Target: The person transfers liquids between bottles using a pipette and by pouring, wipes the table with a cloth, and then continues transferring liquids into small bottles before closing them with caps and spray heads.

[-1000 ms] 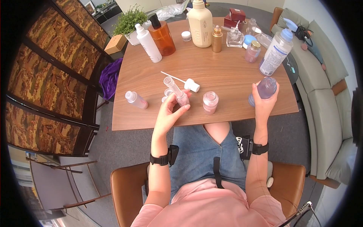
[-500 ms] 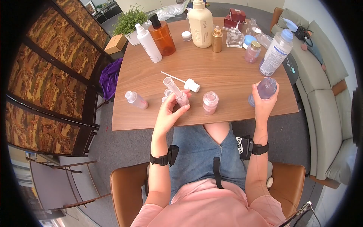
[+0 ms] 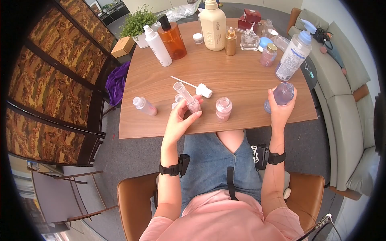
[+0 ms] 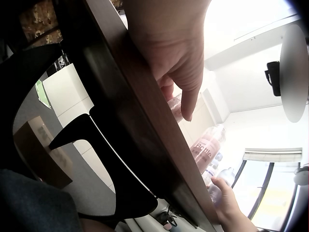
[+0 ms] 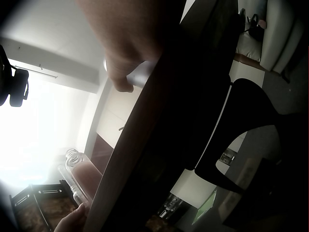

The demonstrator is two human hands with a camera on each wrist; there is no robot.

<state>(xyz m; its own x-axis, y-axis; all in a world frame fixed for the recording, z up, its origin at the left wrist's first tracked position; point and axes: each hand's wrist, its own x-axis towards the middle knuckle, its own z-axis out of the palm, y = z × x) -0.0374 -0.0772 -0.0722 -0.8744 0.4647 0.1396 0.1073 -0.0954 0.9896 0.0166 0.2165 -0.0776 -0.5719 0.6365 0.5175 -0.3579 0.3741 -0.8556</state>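
The left hand (image 3: 179, 120) grips a small pink bottle (image 3: 194, 106) near the table's front edge; a clear funnel-like tube (image 3: 183, 91) slants up from its top. To its right stands an uncapped pink jar-like bottle (image 3: 223, 109), lettered in the left wrist view (image 4: 205, 149). The right hand (image 3: 281, 106) holds a bluish-purple clear bottle (image 3: 284, 93) at the table's right side, its fingers curled round it. A white pump with a long straw (image 3: 204, 90) lies behind the left hand. A frosted bottle (image 3: 145, 106) is at the left.
Along the back are a white spray bottle (image 3: 158, 46), an amber bottle (image 3: 173, 40), a tall cream bottle (image 3: 213, 28), a gold bottle (image 3: 230, 42), a glass bottle (image 3: 249, 41) and a large blue-topped pump bottle (image 3: 294, 56). A pink gold-capped bottle (image 3: 268, 55) stands back right.
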